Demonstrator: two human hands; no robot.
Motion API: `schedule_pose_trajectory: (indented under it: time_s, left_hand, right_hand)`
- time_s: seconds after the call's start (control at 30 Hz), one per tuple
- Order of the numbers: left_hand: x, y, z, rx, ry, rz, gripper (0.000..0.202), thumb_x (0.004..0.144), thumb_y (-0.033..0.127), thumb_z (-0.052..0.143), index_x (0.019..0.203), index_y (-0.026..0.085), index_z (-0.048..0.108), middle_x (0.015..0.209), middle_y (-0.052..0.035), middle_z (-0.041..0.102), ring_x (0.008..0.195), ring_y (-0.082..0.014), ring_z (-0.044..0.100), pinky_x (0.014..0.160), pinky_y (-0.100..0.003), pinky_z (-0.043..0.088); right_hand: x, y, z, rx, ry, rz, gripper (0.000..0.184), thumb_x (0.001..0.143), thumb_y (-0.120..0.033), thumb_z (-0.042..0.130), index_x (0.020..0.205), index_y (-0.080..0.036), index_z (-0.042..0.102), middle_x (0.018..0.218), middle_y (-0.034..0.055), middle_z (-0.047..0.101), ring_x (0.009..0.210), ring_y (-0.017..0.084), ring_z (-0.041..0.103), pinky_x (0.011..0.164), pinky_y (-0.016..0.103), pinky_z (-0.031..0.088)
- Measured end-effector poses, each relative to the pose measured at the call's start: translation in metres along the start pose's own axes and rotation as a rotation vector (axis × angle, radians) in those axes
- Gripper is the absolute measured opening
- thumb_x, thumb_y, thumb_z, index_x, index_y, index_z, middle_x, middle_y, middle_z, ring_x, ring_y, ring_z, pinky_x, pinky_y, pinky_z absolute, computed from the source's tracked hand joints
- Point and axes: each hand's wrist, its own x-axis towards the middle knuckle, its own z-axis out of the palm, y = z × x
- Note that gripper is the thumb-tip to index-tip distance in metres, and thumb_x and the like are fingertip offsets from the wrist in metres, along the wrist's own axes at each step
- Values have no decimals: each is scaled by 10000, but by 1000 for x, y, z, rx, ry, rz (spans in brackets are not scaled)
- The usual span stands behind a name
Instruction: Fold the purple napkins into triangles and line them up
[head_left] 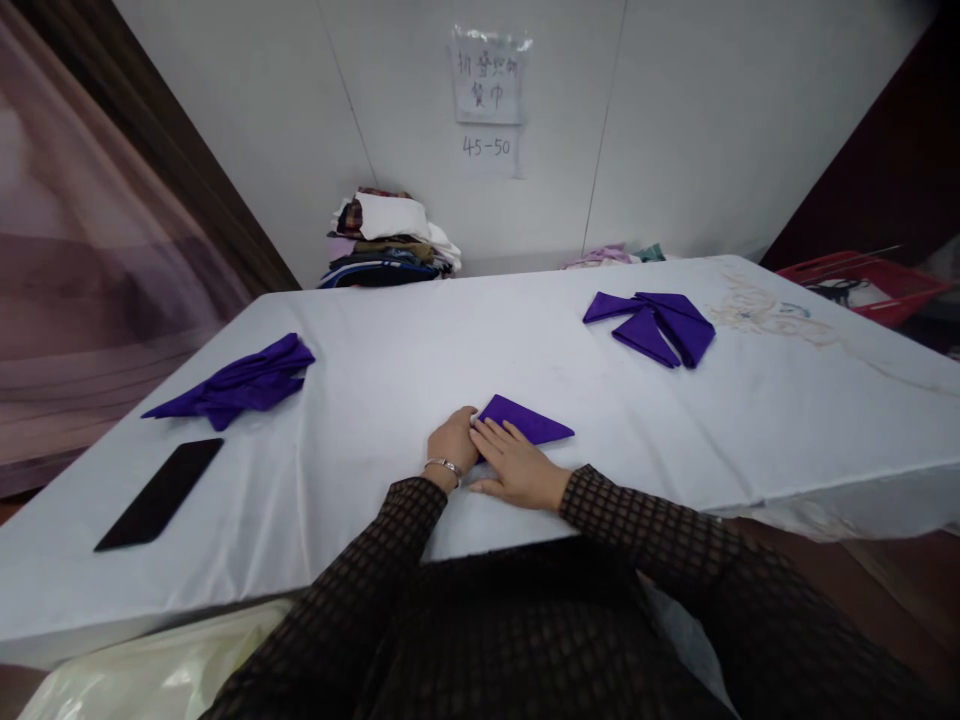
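A purple cloth napkin (526,418), folded into a flat pointed shape, lies on the white-covered table in front of me. My right hand (519,467) rests palm down across its near left part, fingers stretched out. Against the napkin's left end, my left hand (453,440) is curled, gripping the edge; its fingertips are partly hidden by the right hand. Farther back on the right are purple napkins (686,325) folded into pointed shapes. A loosely crumpled purple cloth (244,383) lies to the left.
A black flat slab (160,495) lies at the table's left. Behind the table (390,350), a stack of folded clothes (391,240) stands by the wall. Handwritten paper signs (489,100) hang above. A red basket (870,285) is at the far right.
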Motion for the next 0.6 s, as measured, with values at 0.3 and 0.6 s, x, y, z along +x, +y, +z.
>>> schedule_pose_trajectory:
  time_s: [0.3,0.6]
  left_hand:
    - [2,1,4,16,15,6,382,875,424,449,1195,223,504,1068,-78,657,955,-218,622,774,-307,464]
    - [3,-2,6,4,29,5,373,868,455,459,1161,236,530,1026,-62,672,925,-218,629,730,-302,457]
  right_hand:
    - [-15,41,-13,-86,-43,35,769,857,-639,351,1430,-132,280,1475,142,284,1378,277,174,1113,471,114]
    - [-37,58,-27,-132,-51,78,744,867,-633,325,1437,-158,268,1495,118,240,1381,261,173,1102,472,159]
